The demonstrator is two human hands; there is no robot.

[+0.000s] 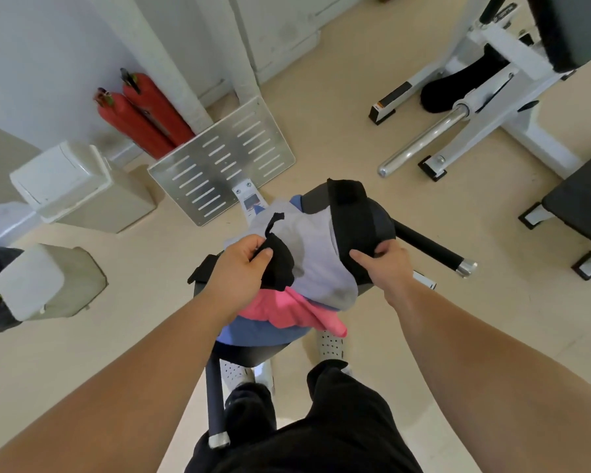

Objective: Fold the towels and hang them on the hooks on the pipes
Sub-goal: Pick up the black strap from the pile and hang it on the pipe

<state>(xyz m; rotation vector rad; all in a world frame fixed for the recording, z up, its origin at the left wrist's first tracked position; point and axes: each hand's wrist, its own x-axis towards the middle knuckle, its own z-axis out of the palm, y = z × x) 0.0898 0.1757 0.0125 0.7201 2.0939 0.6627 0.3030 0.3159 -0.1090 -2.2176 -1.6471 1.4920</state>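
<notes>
A heap of towels lies on a black padded seat (pixel 253 355) of a gym machine in front of me. On top is a grey towel (pixel 314 254), under it a pink towel (pixel 287 312) and a blue towel (pixel 253 331). A black towel (pixel 350 216) drapes over the right side of the heap. My left hand (pixel 239 264) grips a bunched black end (pixel 278 264) of cloth at the left. My right hand (pixel 384 264) pinches the black towel's near edge. No hooks or pipes for hanging are in view.
A perforated metal footplate (pixel 222 162) stands beyond the seat. Two red fire extinguishers (pixel 140 114) lean on the wall at the left, near beige bins (pixel 82 186). A white gym machine (pixel 475 107) with a chrome bar sits right. Black handle bars (pixel 434 249) jut from the seat.
</notes>
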